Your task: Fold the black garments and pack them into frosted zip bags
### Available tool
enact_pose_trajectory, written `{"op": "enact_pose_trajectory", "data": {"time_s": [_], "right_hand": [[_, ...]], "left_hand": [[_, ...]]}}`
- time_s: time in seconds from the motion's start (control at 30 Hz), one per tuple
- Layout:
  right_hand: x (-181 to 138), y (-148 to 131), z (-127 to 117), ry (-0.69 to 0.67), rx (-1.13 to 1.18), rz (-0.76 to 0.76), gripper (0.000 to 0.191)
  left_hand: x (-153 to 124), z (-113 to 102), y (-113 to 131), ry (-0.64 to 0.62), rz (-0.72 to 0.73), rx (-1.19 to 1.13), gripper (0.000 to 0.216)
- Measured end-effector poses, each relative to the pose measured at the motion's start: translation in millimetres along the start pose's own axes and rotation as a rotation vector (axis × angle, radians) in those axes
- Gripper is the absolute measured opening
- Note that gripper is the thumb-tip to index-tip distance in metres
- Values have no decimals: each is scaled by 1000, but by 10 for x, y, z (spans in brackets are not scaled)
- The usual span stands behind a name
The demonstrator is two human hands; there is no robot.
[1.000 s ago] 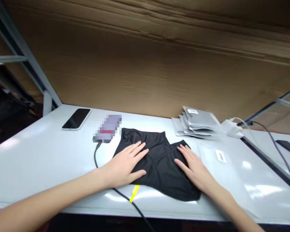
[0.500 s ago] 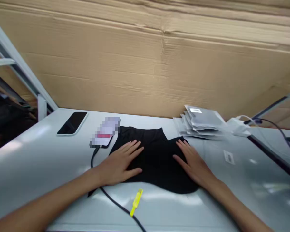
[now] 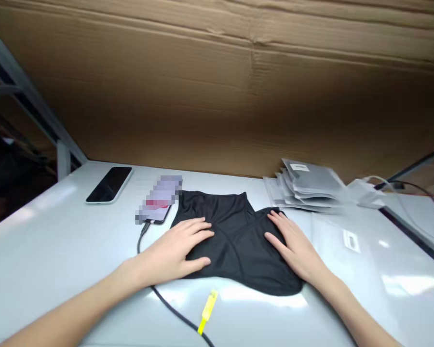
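Note:
A black cloth garment (image 3: 235, 241) lies spread on the white table (image 3: 50, 250), with soft creases across its middle. Its exact kind cannot be made out. My left hand (image 3: 175, 253) rests palm down on the left part, fingers stretched out and thumb apart. On the right part lies my right hand (image 3: 296, 246), also flat, with the thumb pointing inward. Neither hand grips the cloth. Part of the garment's left and right edges is hidden under the hands.
Left of the cloth lie a dark-screened phone (image 3: 109, 185) and a blurred-out phone (image 3: 161, 197) on a black cable (image 3: 173, 313) with a yellow tag (image 3: 208, 308). Clear plastic packets (image 3: 311, 185) are stacked back right, near a white adapter (image 3: 365, 193). Cardboard (image 3: 202, 96) stands behind.
The cloth shows more creases than before. Both hands stay flat on it, with the left hand's fingers a little closer together. The view has shifted slightly and the brightness differs.

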State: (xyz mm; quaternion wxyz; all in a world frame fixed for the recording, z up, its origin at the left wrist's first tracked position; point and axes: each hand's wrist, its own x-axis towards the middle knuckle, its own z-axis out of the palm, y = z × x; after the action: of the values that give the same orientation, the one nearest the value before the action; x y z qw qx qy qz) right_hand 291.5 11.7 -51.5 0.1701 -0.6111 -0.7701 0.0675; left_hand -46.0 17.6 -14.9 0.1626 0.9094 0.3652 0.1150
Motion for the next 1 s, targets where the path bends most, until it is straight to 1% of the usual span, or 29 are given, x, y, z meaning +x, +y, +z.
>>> {"op": "enact_pose_trajectory", "data": {"time_s": [0.2,0.37,0.53,0.7,0.8,0.83,0.9,0.97,1.0], "right_hand": [[4,6,-27,-28,10,14,62],[7,34,-16,-39,15,-5,62],[2,28,16,-2,16,5,59],[1,11,12,35,39,1,54],[17,-31,-64,110,64,22,45],[32,-68,-106,149,73,14,40],[86,-190,-198,205,88,-36,34],[175,-368,-268,185,93,-112,32],[230,-465,-283,143,91,-147,32]], "left_hand": [[-13,15,-14,12,-1,-2,48],[9,19,-20,45,14,14,36],[44,22,-34,93,34,-26,25],[48,65,-44,185,141,-10,20],[63,58,-43,229,191,62,22],[75,46,-45,225,202,90,23],[105,15,-56,172,204,142,29],[138,-2,-86,93,199,178,41],[153,-1,-108,57,196,186,47]]}}
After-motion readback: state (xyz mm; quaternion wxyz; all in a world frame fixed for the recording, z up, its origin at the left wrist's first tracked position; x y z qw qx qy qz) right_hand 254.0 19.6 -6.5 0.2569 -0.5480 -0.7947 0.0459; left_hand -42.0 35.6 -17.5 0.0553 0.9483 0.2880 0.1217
